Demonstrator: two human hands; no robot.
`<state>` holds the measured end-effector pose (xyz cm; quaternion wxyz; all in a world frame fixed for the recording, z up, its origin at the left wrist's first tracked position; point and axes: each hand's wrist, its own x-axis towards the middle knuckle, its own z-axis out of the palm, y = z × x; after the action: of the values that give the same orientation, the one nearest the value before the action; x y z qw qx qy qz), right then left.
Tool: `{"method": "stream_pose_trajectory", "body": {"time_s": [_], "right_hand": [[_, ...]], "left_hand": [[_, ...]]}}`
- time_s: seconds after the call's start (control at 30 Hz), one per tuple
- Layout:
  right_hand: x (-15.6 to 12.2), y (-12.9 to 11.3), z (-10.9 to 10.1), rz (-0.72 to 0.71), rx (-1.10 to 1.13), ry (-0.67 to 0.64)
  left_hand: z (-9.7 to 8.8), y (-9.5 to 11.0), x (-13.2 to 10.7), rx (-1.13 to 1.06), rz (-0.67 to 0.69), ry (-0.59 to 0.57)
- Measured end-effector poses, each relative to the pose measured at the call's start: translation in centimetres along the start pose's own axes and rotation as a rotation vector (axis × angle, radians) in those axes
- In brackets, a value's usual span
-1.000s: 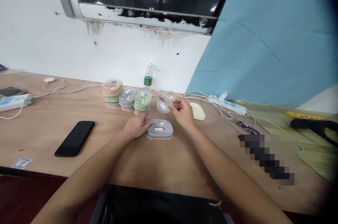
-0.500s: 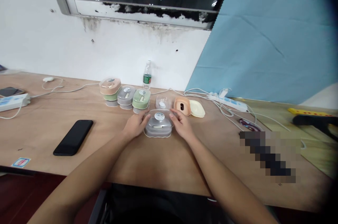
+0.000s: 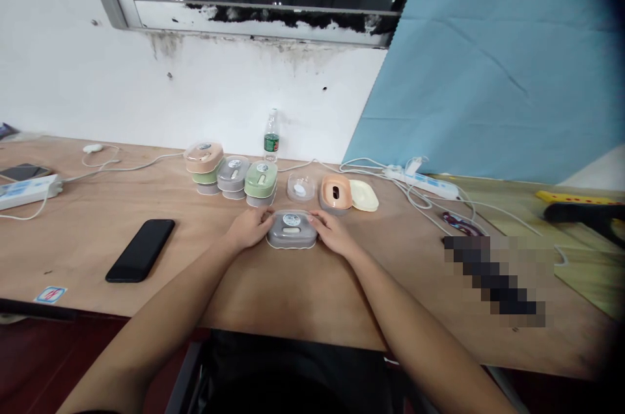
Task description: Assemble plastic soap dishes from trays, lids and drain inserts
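Note:
A grey plastic box with a clear lid [image 3: 291,236] rests on the table in front of me, a round sticker and a pale oval slot showing on top. My left hand [image 3: 251,228] is closed against its left side, the thumb at the edge of the lid. On the opposite side my right hand [image 3: 334,230] grips it the same way. Fingers behind the box are partly hidden. Just beyond it lie a loose clear lid [image 3: 301,188], an orange piece with a dark oval slot [image 3: 336,192] on a grey base, and a cream lid-like piece [image 3: 364,196].
Stacked pink [image 3: 204,155], grey [image 3: 233,173] and green [image 3: 261,179] boxes stand at the back left. Behind them is a plastic bottle [image 3: 271,140]. A black phone [image 3: 140,251] lies left; a power strip [image 3: 424,183] with cables lies right.
The clear lid has gone down onto the grey box, which now looks lower, with both hands still at its sides. The view has shifted slightly.

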<state>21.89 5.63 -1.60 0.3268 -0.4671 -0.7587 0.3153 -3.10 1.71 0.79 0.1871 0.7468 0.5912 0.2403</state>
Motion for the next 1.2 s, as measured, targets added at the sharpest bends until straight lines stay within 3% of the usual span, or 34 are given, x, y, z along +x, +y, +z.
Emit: {"method": "stream_pose_trajectory", "body": {"time_s": [0.17,0.4,0.63,0.77,0.83,0.9,0.97,1.1,1.2], "right_hand": [[-0.1,0.2,0.0,0.008,-0.004,-0.021],[0.0,0.7,-0.2,0.047,-0.04,-0.022],[0.1,0.8,-0.6,0.026,-0.051,0.029],[0.1,0.6,-0.7,0.056,-0.071,0.04],[0.0,0.5,-0.7,0.056,-0.08,0.034],[-0.1,0.4,-0.6,0.049,-0.082,0.021],[-0.1,0.4,-0.6,0.045,-0.081,0.016],[0.0,0.5,-0.6,0.024,-0.071,0.0],[0.0,0.6,-0.6,0.014,-0.087,-0.005]], "left_hand": [[-0.1,0.1,-0.3,0.034,0.018,0.016],[-0.2,-0.5,-1.1,0.002,0.308,-0.128],[-0.7,-0.7,-2.7,0.092,0.372,-0.009],[-3.0,-1.2,-3.5,0.096,0.426,0.243],[-4.4,-1.6,-3.1,0.05,0.365,0.432],[-5.8,-2.0,-2.0,-0.002,0.22,0.61],[-7.0,-2.3,-0.5,-0.025,0.048,0.708],[-8.0,-2.7,1.9,0.037,-0.232,0.689],[-7.5,-2.8,2.7,0.115,-0.317,0.665]]}}
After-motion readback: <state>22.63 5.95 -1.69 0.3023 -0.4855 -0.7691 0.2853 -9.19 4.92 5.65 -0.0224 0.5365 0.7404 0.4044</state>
